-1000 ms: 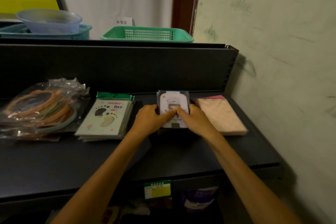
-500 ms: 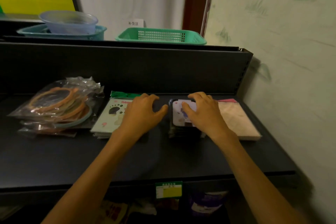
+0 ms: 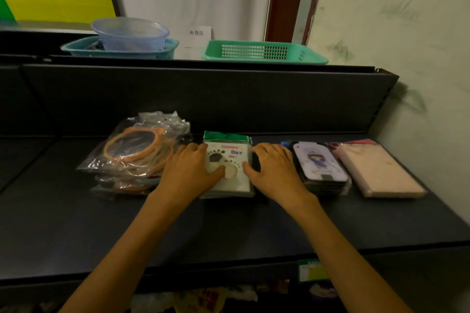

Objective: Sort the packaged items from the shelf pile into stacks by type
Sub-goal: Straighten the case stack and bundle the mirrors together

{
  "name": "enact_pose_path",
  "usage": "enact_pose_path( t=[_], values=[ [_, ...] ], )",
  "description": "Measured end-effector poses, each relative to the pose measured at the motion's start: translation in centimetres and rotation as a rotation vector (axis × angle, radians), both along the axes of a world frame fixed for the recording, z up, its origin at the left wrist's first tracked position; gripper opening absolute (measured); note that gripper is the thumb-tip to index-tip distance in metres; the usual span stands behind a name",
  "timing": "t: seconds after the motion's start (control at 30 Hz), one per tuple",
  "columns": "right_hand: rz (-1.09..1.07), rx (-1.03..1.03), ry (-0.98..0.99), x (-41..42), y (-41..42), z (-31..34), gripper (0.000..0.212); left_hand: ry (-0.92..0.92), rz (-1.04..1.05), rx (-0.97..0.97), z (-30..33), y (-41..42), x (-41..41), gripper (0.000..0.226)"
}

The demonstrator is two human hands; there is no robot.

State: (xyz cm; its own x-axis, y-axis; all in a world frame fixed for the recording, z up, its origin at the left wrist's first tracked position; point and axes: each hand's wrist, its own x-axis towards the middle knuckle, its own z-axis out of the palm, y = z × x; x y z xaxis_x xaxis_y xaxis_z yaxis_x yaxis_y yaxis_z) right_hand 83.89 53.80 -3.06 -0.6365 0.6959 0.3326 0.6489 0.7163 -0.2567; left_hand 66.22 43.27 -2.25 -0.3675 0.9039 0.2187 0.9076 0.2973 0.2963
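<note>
Flanking footprint-card stack (image 3: 230, 178), hands shifted leftward

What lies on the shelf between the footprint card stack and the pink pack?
In the head view, the phone case stack lies between the footprint card stack and the pink pack.

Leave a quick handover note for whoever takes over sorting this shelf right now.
Left hand and right hand: open, flanking the white footprint-card stack, left thumb on top, nothing lifted.
On the dark shelf, left to right: bagged orange-rimmed mirrors, footprint cards, dark-edged cartoon-girl packs, pink flat packets.
Done: four stacks by type.
Left: square up the cards; the mirror bags look loose.
</note>
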Motion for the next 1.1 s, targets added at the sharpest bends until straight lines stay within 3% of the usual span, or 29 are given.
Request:
enact_pose_path(
  t=[0.3, 0.4, 0.57, 0.7, 0.77, 0.9, 1.0, 1.1],
  values=[
    [-0.126, -0.654, 0.262, -1.8, -1.8, -0.9, 0.061, -0.053, -0.041, -0.098, -0.6, 0.7, 1.2, 0.084],
    [-0.082, -0.804, 0.419, -1.5, -2.0, -0.6, 0.058, -0.243, -0.043, -0.120, -0.3, 1.5, 2.4, 0.083],
    [-0.042, -0.879, 0.580, -0.6, -2.0, -0.7, 0.069, -0.684, 0.081, -0.003, 0.3, 2.5, 3.2, 0.088],
    [-0.032, -0.933, 0.739, 0.1, -2.0, -0.8, 0.095, -0.984, 0.183, 0.132, 0.4, 2.3, 3.0, 0.078],
    [-0.056, -0.969, 0.839, 0.3, -2.1, -1.1, 0.093, -1.106, 0.139, 0.196, 0.0, 1.8, 3.0, 0.074],
    [0.050, -0.992, 0.857, 0.5, -1.8, -0.4, 0.059, -0.990, -0.047, 0.363, -0.4, 1.0, 3.3, 0.083],
    [0.129, -0.815, 0.843, 0.7, -1.5, -0.1, 0.061, -0.929, -0.299, 0.504, -0.6, 0.5, 3.9, 0.086],
    [0.180, -0.773, 0.812, 0.9, -1.4, -0.4, 0.062, -0.929, -0.342, 0.513, -1.1, 0.4, 4.2, 0.083]
  ],
)
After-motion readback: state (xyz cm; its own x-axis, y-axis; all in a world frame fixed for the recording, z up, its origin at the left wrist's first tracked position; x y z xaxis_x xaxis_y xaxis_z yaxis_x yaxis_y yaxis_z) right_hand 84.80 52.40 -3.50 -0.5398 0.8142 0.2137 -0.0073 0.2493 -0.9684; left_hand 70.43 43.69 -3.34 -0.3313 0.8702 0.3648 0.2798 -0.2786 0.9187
